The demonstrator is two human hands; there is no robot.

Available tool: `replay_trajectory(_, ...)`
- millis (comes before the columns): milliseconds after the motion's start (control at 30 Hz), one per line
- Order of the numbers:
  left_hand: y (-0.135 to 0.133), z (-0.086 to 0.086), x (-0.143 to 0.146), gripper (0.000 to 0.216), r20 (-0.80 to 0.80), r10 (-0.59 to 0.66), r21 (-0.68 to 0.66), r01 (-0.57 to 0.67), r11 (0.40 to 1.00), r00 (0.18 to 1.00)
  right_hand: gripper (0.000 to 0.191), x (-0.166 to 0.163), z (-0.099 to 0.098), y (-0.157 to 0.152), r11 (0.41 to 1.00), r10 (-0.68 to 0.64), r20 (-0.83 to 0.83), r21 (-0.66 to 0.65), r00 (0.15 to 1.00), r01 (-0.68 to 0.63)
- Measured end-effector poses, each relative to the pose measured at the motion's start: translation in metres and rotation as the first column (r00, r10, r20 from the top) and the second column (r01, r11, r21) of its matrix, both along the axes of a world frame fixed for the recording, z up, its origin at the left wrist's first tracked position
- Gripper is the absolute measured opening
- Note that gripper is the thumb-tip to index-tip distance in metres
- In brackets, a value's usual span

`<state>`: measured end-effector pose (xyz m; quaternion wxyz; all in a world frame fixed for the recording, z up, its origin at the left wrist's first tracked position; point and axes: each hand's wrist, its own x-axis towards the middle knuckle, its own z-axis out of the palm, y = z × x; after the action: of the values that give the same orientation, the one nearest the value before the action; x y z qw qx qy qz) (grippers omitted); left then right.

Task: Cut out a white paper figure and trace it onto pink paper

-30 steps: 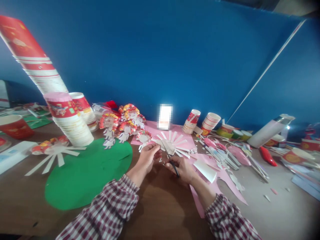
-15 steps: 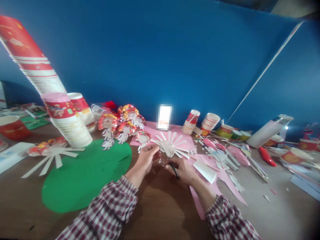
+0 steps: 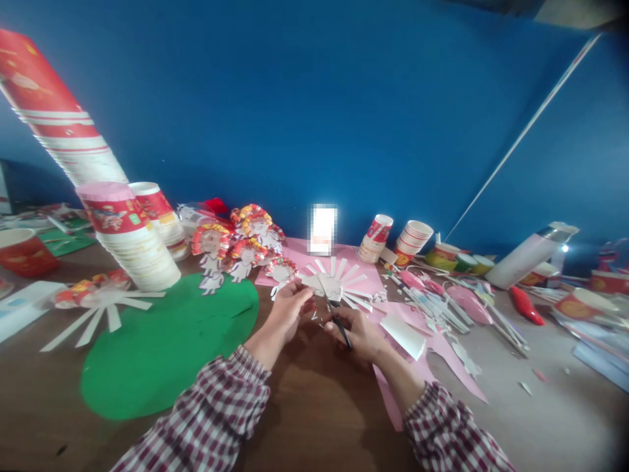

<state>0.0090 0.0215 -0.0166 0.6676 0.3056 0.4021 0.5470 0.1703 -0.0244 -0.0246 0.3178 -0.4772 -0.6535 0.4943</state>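
My left hand [image 3: 291,308] pinches the near edge of a flattened paper cup [image 3: 339,278] whose white strips fan out over a pink sheet [image 3: 314,259]. My right hand [image 3: 356,331] is closed round black-handled scissors [image 3: 334,313], and their blades reach into the cup's middle. Small white paper scraps lie on the brown table [image 3: 314,406] between the two hands. Both sleeves are red-and-white checked.
A green paper disc [image 3: 167,347] lies to the left, with a cut cup's strips [image 3: 101,308] beside it. Stacks of red paper cups [image 3: 130,236] stand at the back left, paper figures [image 3: 240,246] in the middle, more cups [image 3: 415,239], a white bottle [image 3: 528,259] and strip clutter at the right.
The hands stay almost still; the scissors shift slightly within the cup. The view has drifted a little.
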Motion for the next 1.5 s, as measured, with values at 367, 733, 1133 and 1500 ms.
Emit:
replay_trajectory(367,0.0021,-0.0055,-0.0005,0.023,-0.013,-0.046,-0.001,0.046,0.999,0.999,0.031,0.0002,0.0003,0.0004,0.999,-0.018,0.001,0.027,1.0,0.018)
replay_trajectory(733,0.0016,-0.0043,-0.0002,0.022,-0.01,-0.091,-0.026,0.091,0.996,0.996,0.029,0.0012,-0.0025,-0.0001,0.996,-0.027,0.008,0.086,1.0,0.026)
replay_trajectory(1133,-0.0008,-0.0022,-0.0009,0.024,-0.012,-0.129,-0.017,0.129,0.991,0.992,0.039,0.0027,0.0013,-0.0008,1.0,0.008,-0.072,0.028,0.997,-0.006)
replay_trajectory(1500,-0.0018,-0.0021,-0.0003,0.022,-0.003,-0.136,-0.005,0.136,0.991,0.991,0.04,0.002,0.0022,-0.0008,0.999,0.013,-0.082,0.039,0.997,-0.009)
